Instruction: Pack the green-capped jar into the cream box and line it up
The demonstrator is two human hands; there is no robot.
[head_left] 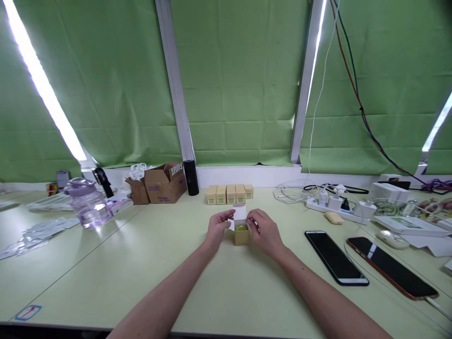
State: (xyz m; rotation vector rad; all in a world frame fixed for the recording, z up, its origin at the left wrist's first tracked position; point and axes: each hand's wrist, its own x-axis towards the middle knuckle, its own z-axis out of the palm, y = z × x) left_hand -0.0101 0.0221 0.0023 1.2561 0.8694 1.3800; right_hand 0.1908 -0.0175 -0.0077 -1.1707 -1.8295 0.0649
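A small tan box (242,238) stands in front of me on the table with its top up and its white-lined flaps raised. Something yellow-green (241,228) shows inside the opening. On the box's left side, my left hand (218,229) has its thumb and fingers closed at a white flap. My right hand (265,231) pinches at the right upper edge of the same box, its fingertips partly hiding that side. Just beyond the hands, several similar closed tan boxes (230,194) with green-framed labels stand in a row.
At the left are a purple water jug (88,205), an open cardboard box (165,183) and a black cylinder (191,178). On the right lie two phones, one a black-screened phone (335,256), beside a power strip (339,209) and tangled white cables (291,192).
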